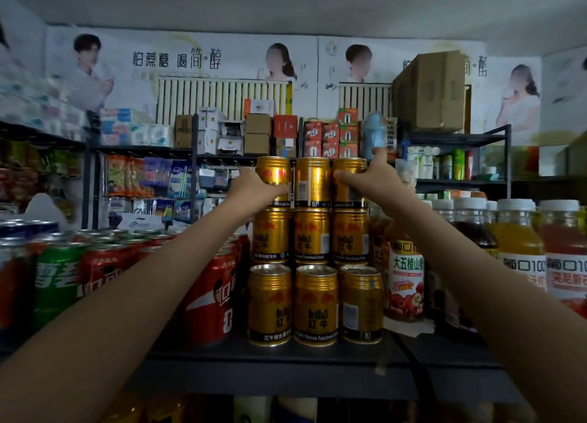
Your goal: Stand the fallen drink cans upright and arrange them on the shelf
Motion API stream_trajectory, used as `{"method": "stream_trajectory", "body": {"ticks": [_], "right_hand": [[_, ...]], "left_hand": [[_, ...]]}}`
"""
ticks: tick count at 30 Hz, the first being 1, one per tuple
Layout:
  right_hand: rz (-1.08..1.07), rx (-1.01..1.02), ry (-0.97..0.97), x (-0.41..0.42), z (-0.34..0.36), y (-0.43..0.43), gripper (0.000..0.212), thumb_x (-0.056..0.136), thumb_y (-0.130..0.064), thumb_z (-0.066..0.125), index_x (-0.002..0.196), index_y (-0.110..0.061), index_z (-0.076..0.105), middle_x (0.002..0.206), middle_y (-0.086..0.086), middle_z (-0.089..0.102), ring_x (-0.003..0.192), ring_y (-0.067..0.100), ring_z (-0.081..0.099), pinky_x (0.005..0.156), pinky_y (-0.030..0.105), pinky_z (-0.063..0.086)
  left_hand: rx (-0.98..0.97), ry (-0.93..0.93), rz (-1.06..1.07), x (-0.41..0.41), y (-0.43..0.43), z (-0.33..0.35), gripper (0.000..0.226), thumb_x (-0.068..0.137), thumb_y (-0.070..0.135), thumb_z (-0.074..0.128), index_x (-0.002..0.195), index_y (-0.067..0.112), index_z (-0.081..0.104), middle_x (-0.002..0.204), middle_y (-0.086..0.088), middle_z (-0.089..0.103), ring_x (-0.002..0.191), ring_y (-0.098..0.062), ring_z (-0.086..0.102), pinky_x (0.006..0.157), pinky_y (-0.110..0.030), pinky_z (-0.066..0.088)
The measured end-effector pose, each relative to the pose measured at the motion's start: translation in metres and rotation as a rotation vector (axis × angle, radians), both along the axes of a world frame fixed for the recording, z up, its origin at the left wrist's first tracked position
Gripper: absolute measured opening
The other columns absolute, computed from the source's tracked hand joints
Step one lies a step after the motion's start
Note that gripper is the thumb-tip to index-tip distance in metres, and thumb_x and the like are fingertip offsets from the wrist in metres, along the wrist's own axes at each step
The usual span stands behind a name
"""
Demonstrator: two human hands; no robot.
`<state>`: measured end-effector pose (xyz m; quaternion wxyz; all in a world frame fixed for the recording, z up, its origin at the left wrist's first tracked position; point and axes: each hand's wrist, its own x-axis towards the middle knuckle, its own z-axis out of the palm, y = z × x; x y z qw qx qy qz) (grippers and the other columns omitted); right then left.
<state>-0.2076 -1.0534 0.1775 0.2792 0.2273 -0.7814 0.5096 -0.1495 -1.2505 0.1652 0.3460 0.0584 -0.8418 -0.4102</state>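
Forearms (178, 264) reach the gold can stack (313, 248); left hand (254, 186), right hand (365, 181) seemingly clasp its top-row end cans. All upright: nearly finished.

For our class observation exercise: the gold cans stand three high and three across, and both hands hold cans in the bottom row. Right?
Wrong row. In the head view the left hand grips the top-left can and the right hand the top-right can: top row, not bottom. The gold cans do stand three high, three across.
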Motion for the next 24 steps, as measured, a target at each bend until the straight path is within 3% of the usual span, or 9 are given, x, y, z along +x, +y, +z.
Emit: {"method": "stream_trajectory", "body": {"ticks": [3,6,9,14,17,21,24], "right_hand": [[-0.017,0.013,-0.025,-0.009,0.002,-0.002,0.085,0.079,-0.030,0.074,0.142,-0.013,0.019,0.118,0.009,0.056,0.103,0.026,0.061,0.087,0.045,0.054],[-0.027,0.023,-0.013,-0.017,0.003,-0.003,0.066,0.078,-0.028,0.075,0.127,-0.010,0.036,0.113,0.009,0.059,0.097,0.023,0.063,0.082,0.041,0.056],[-0.036,0.007,0.030,-0.021,0.001,-0.002,0.060,0.076,-0.029,0.076,0.121,-0.011,0.042,0.109,0.007,0.062,0.093,0.021,0.064,0.078,0.039,0.058],[-0.004,-0.103,0.178,-0.002,0.005,0.009,0.054,0.081,-0.025,0.072,0.123,-0.011,0.041,0.106,0.001,0.055,0.087,0.011,0.059,0.060,0.018,0.049],[0.030,-0.136,0.218,0.019,0.009,0.019,0.049,0.081,-0.025,0.072,0.119,-0.015,0.042,0.098,-0.008,0.053,0.084,0.005,0.055,0.061,0.016,0.047],[0.095,-0.070,0.196,0.046,-0.005,0.033,0.048,0.080,-0.029,0.072,0.117,-0.019,0.044,0.096,-0.010,0.055,0.086,0.004,0.057,0.066,0.017,0.049],[0.111,-0.005,0.115,0.055,-0.028,0.038,0.058,0.075,-0.036,0.074,0.123,-0.016,0.049,0.104,-0.005,0.061,0.093,0.010,0.062,0.077,0.027,0.054]], "left_hand": [[-0.013,-0.005,-0.037,-0.008,-0.004,0.001,0.064,0.079,0.043,0.070,0.123,0.005,0.043,0.087,-0.002,0.052,0.070,-0.012,0.048,0.060,-0.028,0.043],[-0.057,0.038,-0.041,-0.011,-0.007,0.002,0.038,0.077,0.040,0.073,0.093,0.011,0.055,0.095,-0.011,0.062,0.077,-0.020,0.056,0.074,-0.037,0.050],[-0.049,0.072,-0.011,-0.012,-0.009,0.001,0.044,0.075,0.039,0.075,0.101,0.006,0.064,0.100,-0.013,0.066,0.076,-0.019,0.058,0.069,-0.033,0.050],[-0.010,0.145,-0.048,-0.005,-0.011,0.002,0.030,0.076,0.036,0.075,0.089,0.012,0.062,0.084,-0.003,0.061,0.069,-0.011,0.054,0.060,-0.024,0.042],[-0.024,0.211,-0.060,0.010,-0.009,0.007,0.026,0.076,0.035,0.075,0.074,0.024,0.051,0.081,0.002,0.058,0.069,-0.008,0.054,0.058,-0.021,0.043],[0.034,0.233,-0.146,0.036,-0.011,0.007,0.034,0.072,0.036,0.076,0.095,0.020,0.056,0.100,-0.004,0.064,0.090,-0.019,0.063,0.083,-0.036,0.052],[0.085,0.139,-0.227,0.052,-0.010,-0.004,0.030,0.072,0.031,0.078,0.090,0.020,0.057,0.099,-0.005,0.066,0.090,-0.018,0.064,0.077,-0.035,0.053]]}}
